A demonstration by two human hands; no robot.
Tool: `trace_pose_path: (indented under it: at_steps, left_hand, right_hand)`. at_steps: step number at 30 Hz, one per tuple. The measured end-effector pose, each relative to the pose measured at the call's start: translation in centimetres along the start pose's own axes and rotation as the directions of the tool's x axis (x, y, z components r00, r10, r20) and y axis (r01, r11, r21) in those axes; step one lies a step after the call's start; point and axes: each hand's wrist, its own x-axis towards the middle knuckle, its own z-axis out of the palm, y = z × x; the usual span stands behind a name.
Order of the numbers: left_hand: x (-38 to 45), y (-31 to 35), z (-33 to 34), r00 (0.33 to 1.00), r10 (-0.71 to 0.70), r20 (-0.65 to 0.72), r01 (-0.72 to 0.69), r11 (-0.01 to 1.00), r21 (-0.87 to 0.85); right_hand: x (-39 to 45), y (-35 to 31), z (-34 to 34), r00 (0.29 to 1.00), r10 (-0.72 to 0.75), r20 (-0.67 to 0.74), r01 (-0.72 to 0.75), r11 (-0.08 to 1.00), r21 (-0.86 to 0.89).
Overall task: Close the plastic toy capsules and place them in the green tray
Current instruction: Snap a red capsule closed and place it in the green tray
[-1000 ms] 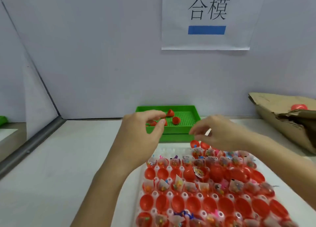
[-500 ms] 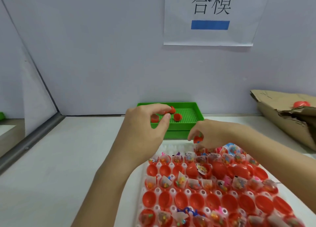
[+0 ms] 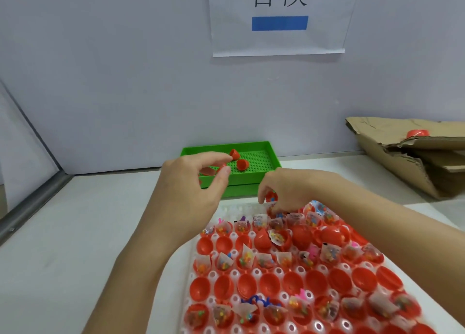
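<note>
The right hand (image 3: 284,190) is low over the far edge of the white tray (image 3: 196,296) full of red cups. Its fingers are curled round a small red capsule (image 3: 271,196), and only a bit of the red shows under the fingers. I cannot tell if this capsule is snapped shut yet.

The left hand (image 3: 191,192) is up in the air, just to the left of the right hand. Its thumb and first finger are bent close, with a gap between them. A bit of red shows in the gap, but I cannot tell if the left hand is holding it or if it lies in the box behind.

Just past both hands sits the green tray (image 3: 273,157), at the back of the tabletop (image 3: 75,233) by the wall. Two red capsules (image 3: 239,160) lie in it already.

To do this step well, the right hand should lift the capsule straight up so it does not bump the little bags in the cups next to it. Both halves need a firm squeeze until they fit all the way round. Then a short reach forward, and a soft drop low inside the green tray, so the round capsule does not bounce or roll out.

Many open cups are still waiting near the person, so the job looks only just begun.
</note>
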Motion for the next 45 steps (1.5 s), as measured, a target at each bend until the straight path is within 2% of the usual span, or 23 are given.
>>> trace_pose_path:
  at_steps: [10, 13, 17, 19, 23, 28, 33, 38, 45]
  left_hand:
    - [-0.2, 0.1, 1.0, 0.998, -0.022, 0.052, 0.022, 1.0, 0.015]
    - [-0.4, 0.2, 1.8, 0.989, -0.058, 0.139, 0.054, 0.998, 0.033]
    - [-1.0, 0.8, 3.7, 0.942, -0.131, 0.308, 0.144, 0.989, -0.02]
    - [-1.3, 1.3, 4.5, 0.956, -0.115, 0.268, 0.133, 0.99, -0.049]
    - [-1.3, 2.0, 4.8, 0.998, 0.029, 0.06, -0.021, 0.99, -0.139]
    - [-1.3, 2.8, 4.5, 0.995, 0.102, -0.01, -0.103, 0.984, -0.149]
    - [-1.2, 3.2, 4.0, 1.0, -0.018, -0.003, 0.016, 0.932, -0.363]
    - [-1.2, 4.1, 3.6, 0.999, 0.0, 0.054, 0.028, 0.854, -0.519]
    - [-1.3, 4.1, 3.9, 0.997, 0.008, 0.077, 0.034, 0.85, -0.525]
  right_hand:
    - [-0.9, 0.7, -1.7, 0.98, 0.043, -0.194, -0.014, 0.989, 0.146]
    - [-1.9, 0.4, -2.9, 0.968, 0.056, -0.246, 0.003, 0.973, 0.232]
    - [-4.3, -1.5, -4.3, 0.956, 0.039, -0.292, 0.087, 0.911, 0.404]
    - [-5.5, -2.5, -4.5, 0.947, 0.04, -0.319, 0.115, 0.884, 0.452]
    - [-7.2, -3.9, -4.3, 0.926, 0.08, -0.368, 0.132, 0.846, 0.516]
    - [-8.6, -4.6, -4.4, 0.887, 0.139, -0.441, 0.147, 0.82, 0.553]
    - [-10.2, -4.5, -4.4, 0.848, 0.19, -0.496, 0.162, 0.796, 0.583]
    - [-11.1, -4.7, -4.4, 0.745, 0.198, -0.638, 0.218, 0.831, 0.512]
    - [-10.9, -4.6, -4.5, 0.734, 0.11, -0.671, 0.364, 0.77, 0.525]
